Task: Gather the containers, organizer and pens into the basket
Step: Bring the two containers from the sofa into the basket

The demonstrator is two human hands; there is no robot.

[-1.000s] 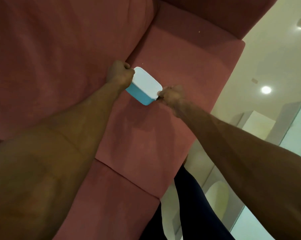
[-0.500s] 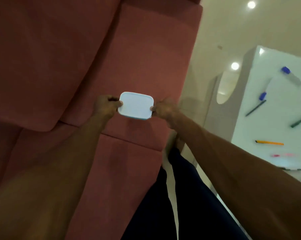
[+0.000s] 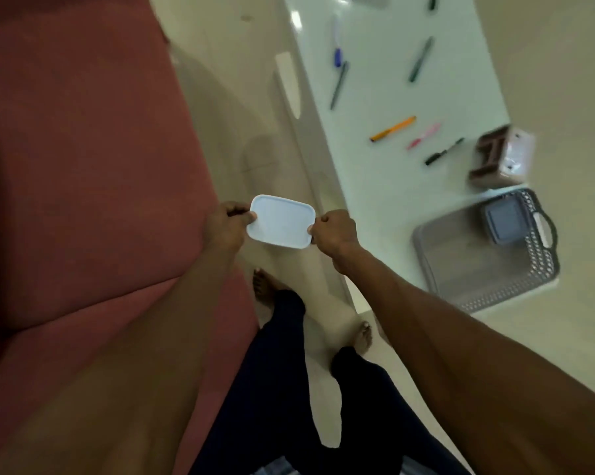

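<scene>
Currently mid-carry. Left hand [image 3: 228, 222] and right hand [image 3: 333, 231] both clamped on opposite short edges of the white-lidded container [image 3: 281, 221], held level in the air above the floor, between sofa [image 3: 83, 149] and worktop [image 3: 392, 97]. Two-sided pinch at the ends presumably to keep the lid flat and on; only the lid shows from this angle, body hidden beneath.

Basket [image 3: 436, 265] on the near right corner of the worktop, well apart from the hands, handle end facing away to the right. Already holding one grey container [image 3: 503, 221], tucked against the handle wall, leaving most of the basket floor bare, so room enough for the held one beside it.

Organizer [image 3: 501, 156] just beyond the basket at the worktop edge, not yet in. Looks pinkish-brown with compartments; blurred, details unclear.

Pens scattered flat across the worktop, none collected: orange pen [image 3: 393, 128], pink pen [image 3: 423, 136], black pen [image 3: 444, 151], green pen [image 3: 421, 58], grey pen [image 3: 339, 85], blue-capped pen [image 3: 337, 46]. More at the far edge, too cropped to name.

Judged progress: early, one container in, second in transit. Next move likely a swing right and a lowering into the open basket area; risk is lid popping if the pinch slips, or knocking the organizer off the edge.
</scene>
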